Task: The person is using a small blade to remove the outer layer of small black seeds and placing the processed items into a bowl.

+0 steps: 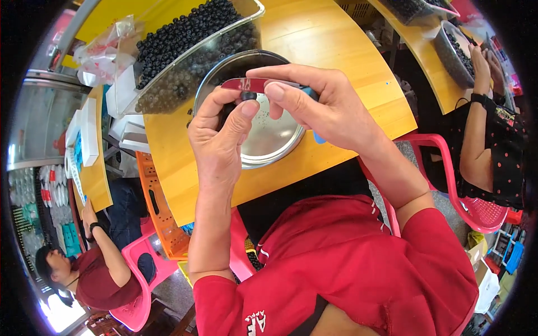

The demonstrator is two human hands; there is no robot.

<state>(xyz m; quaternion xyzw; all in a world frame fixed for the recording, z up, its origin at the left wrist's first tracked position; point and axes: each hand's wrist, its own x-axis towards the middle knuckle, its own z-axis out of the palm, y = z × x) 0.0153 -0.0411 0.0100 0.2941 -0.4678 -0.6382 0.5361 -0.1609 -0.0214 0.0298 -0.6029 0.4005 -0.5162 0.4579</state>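
Observation:
Between the thumb and fingers of my left hand (217, 134), a small round black part (248, 96) is pinched. My right hand (333, 103) grips a knife (244, 84) whose shiny blade reflects red; some blue of its handle shows at the palm. The blade lies just above the black part, close to my left fingertips; whether it touches the part I cannot tell. Under both hands stands a round metal pan (274, 140) with tiny dark specks on its bottom. My hands hide much of its inside.
A clear plastic bin (246, 22) heaped with black parts (190, 33) stands behind the pan on the wooden table (336, 39). Plastic bags (109, 50) lie at the left. One person (106, 252) sits at left; another (487, 140) works at right beside a grey basin (451, 53).

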